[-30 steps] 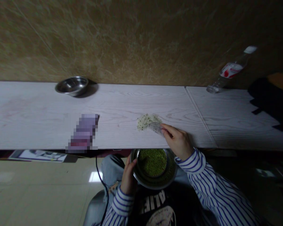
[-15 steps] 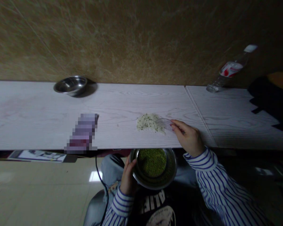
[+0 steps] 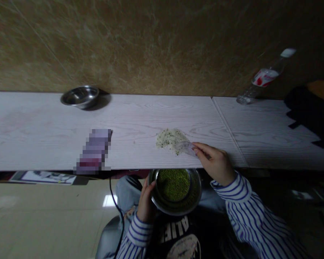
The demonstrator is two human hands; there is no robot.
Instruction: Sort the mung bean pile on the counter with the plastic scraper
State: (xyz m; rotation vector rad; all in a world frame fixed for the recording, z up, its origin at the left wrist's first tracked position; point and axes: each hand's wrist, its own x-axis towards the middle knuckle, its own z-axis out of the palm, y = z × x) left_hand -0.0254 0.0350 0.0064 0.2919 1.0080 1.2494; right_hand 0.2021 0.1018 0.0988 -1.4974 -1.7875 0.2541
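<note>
My left hand [image 3: 146, 202] grips the left rim of a steel bowl [image 3: 196, 201], thumb over the edge. Green mung beans [image 3: 175, 184] lie in this bowl, which sits at my lap just below the table's front edge. Between the thumb and fingers of my right hand [image 3: 215, 160] is a thin clear plastic piece [image 3: 188, 148]; its exact kind is hard to make out. Its far end touches the front right side of a spread pile of white grains mixed with green beans [image 3: 169, 137] on the table.
A second steel bowl [image 3: 81, 98] stands by the wall at the back left of the white table [image 3: 135, 118]. Left of the pile lies a blurred-out phone-like slab [image 3: 95, 149]. A plastic bottle [image 3: 261, 81] and a dark cloth item [image 3: 310, 111] are at the right. A black cable [image 3: 117, 207] hangs below.
My right hand has drawn the plastic piece slightly toward the table's front edge and left, shifting some grains at the pile's front. My left hand keeps the bowl in place.
</note>
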